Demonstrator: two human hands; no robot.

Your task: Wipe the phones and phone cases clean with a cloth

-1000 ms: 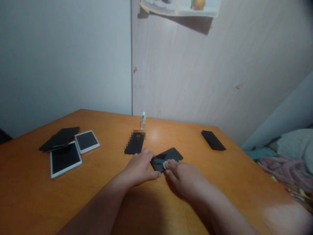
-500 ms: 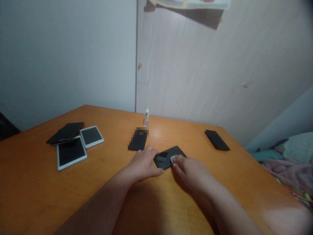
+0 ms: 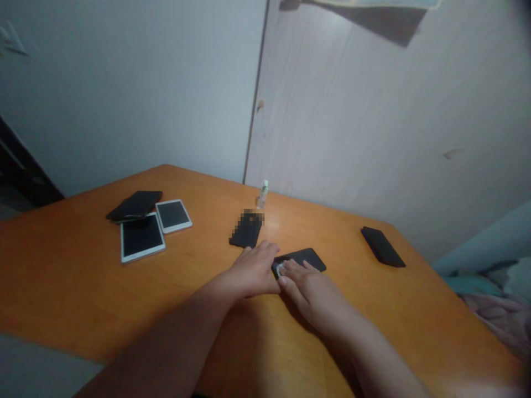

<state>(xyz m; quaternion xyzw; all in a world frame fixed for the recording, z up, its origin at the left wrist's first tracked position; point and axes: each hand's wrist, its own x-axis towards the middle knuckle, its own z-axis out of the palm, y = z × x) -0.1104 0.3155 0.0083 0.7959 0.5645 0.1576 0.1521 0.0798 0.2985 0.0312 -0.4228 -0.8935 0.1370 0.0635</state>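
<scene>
A black tablet (image 3: 314, 260) lies on the wooden table (image 3: 199, 265) in front of me, partly covered by both hands. My left hand (image 3: 254, 275) grips its left end, with the fingers at the far edge and the thumb at the near side. Under the fingertips of my right hand (image 3: 309, 288) a small white wipe (image 3: 280, 270) is pressed on the tablet's surface, near the left end. Just beyond my left hand lies another flat black device (image 3: 248, 231), its top part blurred out. Behind that stands a small clear bottle (image 3: 262, 198) with a pale cap.
To the left are two white-framed tablets, a larger one (image 3: 143, 237) and a smaller one (image 3: 173, 215), with a black case (image 3: 136, 204) overlapping the larger. A dark folded case (image 3: 381, 246) lies near the table's right edge. Walls rise behind; bedding (image 3: 493, 315) is at right.
My right hand has slid the wipe leftward across the tablet, toward my left hand. My left hand keeps its place at the tablet's left end. The whole view has shifted and tilted.
</scene>
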